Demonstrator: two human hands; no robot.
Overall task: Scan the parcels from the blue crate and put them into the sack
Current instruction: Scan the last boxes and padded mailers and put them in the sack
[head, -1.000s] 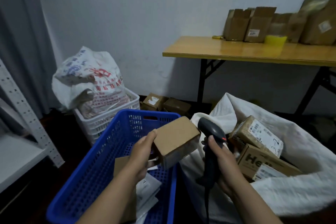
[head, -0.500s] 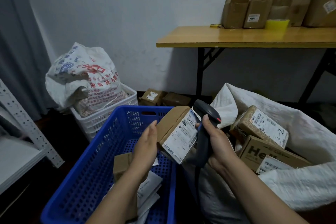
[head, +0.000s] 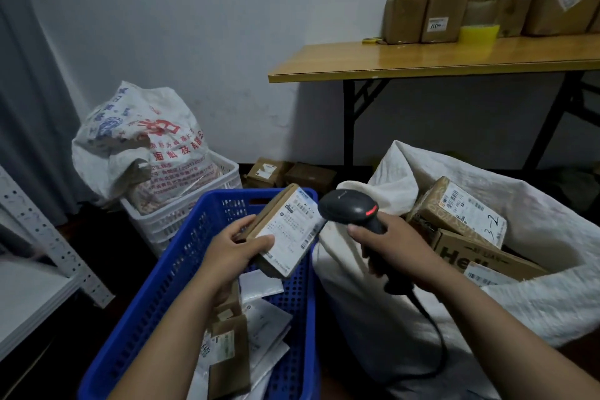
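Head cam: left hand (head: 232,248) grips a small cardboard parcel (head: 287,230) by its near-left edge, thumb on the label face, fingers behind; parcel is tilted, label turned toward the scanner (head: 352,209); right hand (head: 394,248) is wrapped round the scanner handle, red light on the head; scanner head sits just beside the parcel's far-right corner, narrow gap, contact can't be told; parcel hangs above the far-right rim of the blue crate (head: 168,286); flat packets (head: 259,328) lie on the crate floor, near side; sack (head: 552,269) mouth is open right beside the crate, cloth against the crate's right wall; labelled boxes (head: 454,208) sit in the sack toward the far side; white basket (head: 181,217) with printed bag (head: 139,140) is just behind the crate's far-left corner; table (head: 454,58) edge overhangs behind the sack; shelf upright (head: 48,237) at left, dark floor strip between it and the crate.
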